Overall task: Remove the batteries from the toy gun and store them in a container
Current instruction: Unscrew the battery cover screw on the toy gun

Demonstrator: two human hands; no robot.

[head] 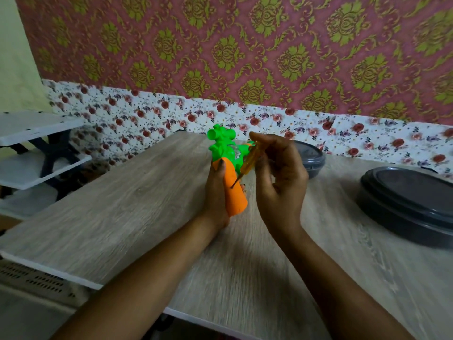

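Note:
My left hand [215, 192] grips the toy gun [230, 165] by its orange handle and holds it above the wooden table [122, 204], green body pointing away. My right hand [279, 177] holds a yellow-handled screwdriver [248, 163]. Its metal tip touches the side of the orange handle. A small dark round container [312, 160] stands just behind my right hand, partly hidden by it. No batteries are visible.
A large dark oval container with its lid on [407, 204] sits at the right of the table. White shelves [36, 148] stand to the left beyond the table's edge. A patterned wall rises behind the table.

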